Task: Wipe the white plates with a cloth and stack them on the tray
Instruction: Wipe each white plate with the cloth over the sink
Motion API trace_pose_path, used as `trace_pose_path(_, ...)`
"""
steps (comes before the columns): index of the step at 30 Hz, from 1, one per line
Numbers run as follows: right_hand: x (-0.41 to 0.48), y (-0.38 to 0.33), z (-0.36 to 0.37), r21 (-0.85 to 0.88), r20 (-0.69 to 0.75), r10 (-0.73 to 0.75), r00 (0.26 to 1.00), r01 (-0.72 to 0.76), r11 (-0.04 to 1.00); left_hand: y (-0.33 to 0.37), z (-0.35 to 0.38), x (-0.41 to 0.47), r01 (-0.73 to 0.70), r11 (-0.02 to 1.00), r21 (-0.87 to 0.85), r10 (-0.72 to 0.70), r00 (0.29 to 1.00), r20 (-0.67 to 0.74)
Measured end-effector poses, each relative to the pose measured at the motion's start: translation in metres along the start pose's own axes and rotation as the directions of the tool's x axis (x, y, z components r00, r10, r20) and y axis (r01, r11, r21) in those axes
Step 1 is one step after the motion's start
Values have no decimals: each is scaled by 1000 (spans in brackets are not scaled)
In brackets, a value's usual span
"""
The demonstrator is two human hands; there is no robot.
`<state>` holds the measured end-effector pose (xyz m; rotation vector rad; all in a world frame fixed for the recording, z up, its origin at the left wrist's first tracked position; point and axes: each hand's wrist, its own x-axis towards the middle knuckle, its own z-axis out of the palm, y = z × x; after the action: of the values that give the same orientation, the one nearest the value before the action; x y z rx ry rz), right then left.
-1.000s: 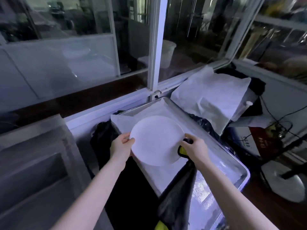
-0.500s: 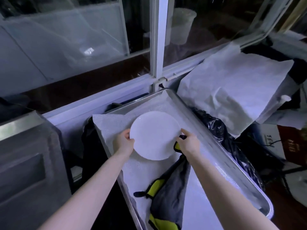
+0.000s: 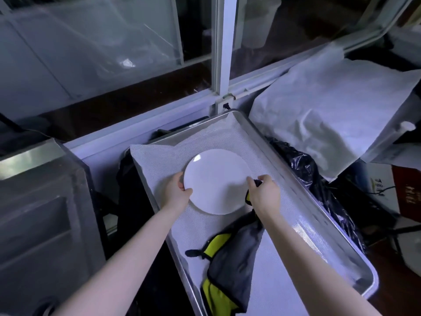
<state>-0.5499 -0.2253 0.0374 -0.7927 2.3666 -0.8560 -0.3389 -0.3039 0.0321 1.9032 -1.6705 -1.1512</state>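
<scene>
Left grip (image 3: 176, 192) is closed on the left edge of the white plate (image 3: 217, 181), with the thumb laid on the upper face and the fingers curled underneath. Right grip (image 3: 264, 193) is closed at the plate's right edge, where the dark end of the cloth (image 3: 230, 258) is pinched between thumb and fingers against the rim. The plate is held face up and roughly level between both grips, over the middle of the tray (image 3: 337, 254). Whether its underside touches the liner cannot be determined.

The cloth, grey with yellow trim, is trailed from the right grip toward the near end of the tray, where its bulk is laid on the liner. The tray is of metal and is covered inside by a white mesh liner (image 3: 159, 160), one corner of which is draped over the left rim.

A black plastic bag (image 3: 303, 169) is located just beside the right rim. A crumpled white sheet (image 3: 330, 115) is spread above it. A white window post (image 3: 223, 53) is positioned beyond the far end of the tray. A grey box (image 3: 41, 213) is placed to the left.
</scene>
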Motion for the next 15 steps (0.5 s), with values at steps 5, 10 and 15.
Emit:
trace_pose_path(5,-64,-57,-11,243,63,-185,981,164,956,-6,-34,-39,-20,972,-233,8,999,-51)
trace_pose_path(10,-147,-132,5,386,130,-478,869,400,831,-51,-101,-90,-115,870,-479,38,985,-168)
trace_pose_path(15,-239,-202,48,417,198,-682,704,569,709,-127,-193,-128,-128,830,-543,-66,944,-323)
